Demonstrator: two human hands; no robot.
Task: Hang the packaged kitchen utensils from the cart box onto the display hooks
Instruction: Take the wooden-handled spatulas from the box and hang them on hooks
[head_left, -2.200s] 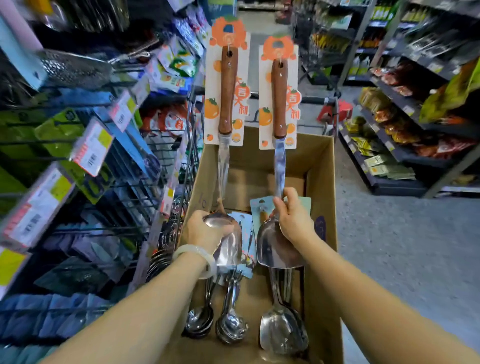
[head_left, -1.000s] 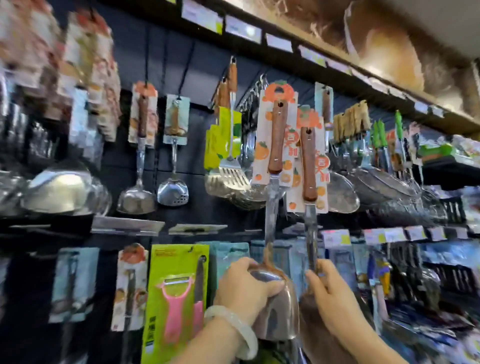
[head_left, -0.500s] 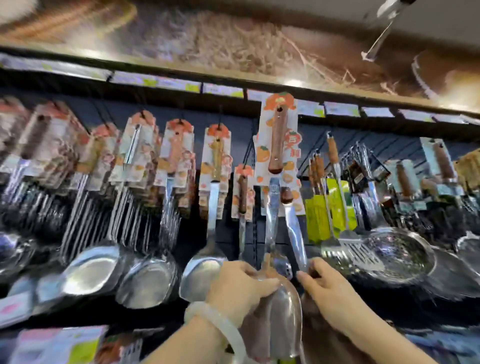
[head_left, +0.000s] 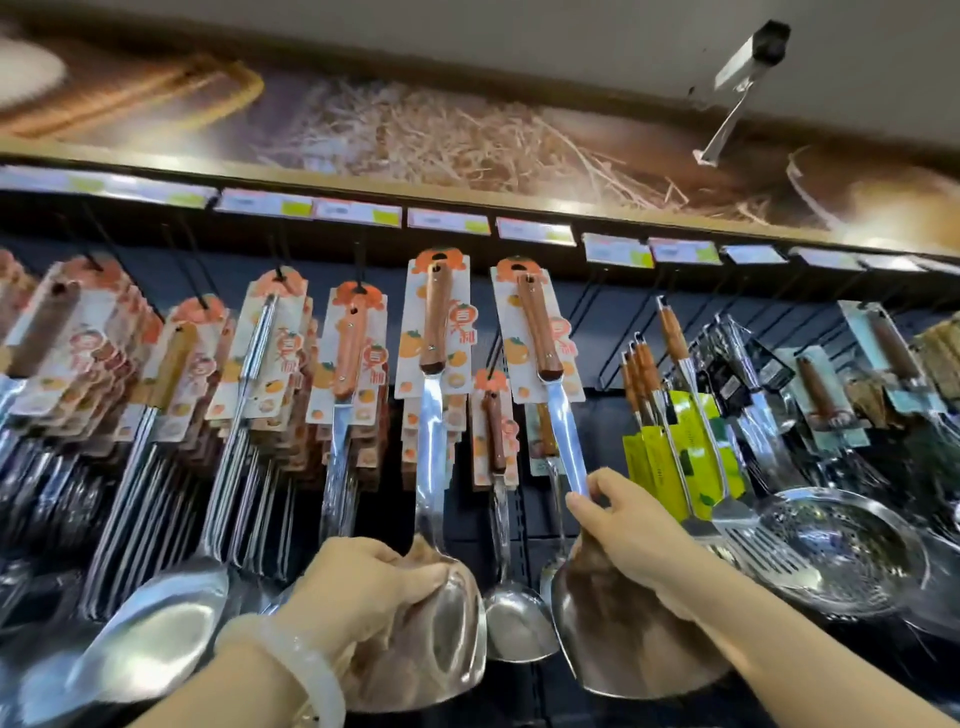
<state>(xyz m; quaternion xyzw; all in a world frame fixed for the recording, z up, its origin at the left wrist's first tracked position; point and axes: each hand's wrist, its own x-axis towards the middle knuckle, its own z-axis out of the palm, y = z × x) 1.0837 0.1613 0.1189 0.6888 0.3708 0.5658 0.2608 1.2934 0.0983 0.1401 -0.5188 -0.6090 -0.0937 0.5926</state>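
I hold two packaged steel spatulas with wooden handles on white-and-orange cards, raised toward the top row of display hooks. My left hand (head_left: 358, 584) grips the blade of the left spatula (head_left: 434, 395), whose card top sits at hook height. My right hand (head_left: 631, 530) pinches the shaft of the right spatula (head_left: 540, 332), just above its blade; it tilts left at the top. The card hole of the right spatula lies close to a black hook; whether either card is on a hook cannot be told. The cart box is out of view.
Rows of carded ladles (head_left: 150, 639) and spatulas hang to the left. A smaller ladle (head_left: 514, 618) hangs between my two utensils. Green-carded slotted turners (head_left: 691, 452) and a perforated skimmer (head_left: 847, 551) hang to the right. Price tags (head_left: 449, 221) line the shelf edge above.
I have turned from the cart box to the hook wall and lifted both spatulas. In the last half second the right spatula rose and moved right, apart from the left one.
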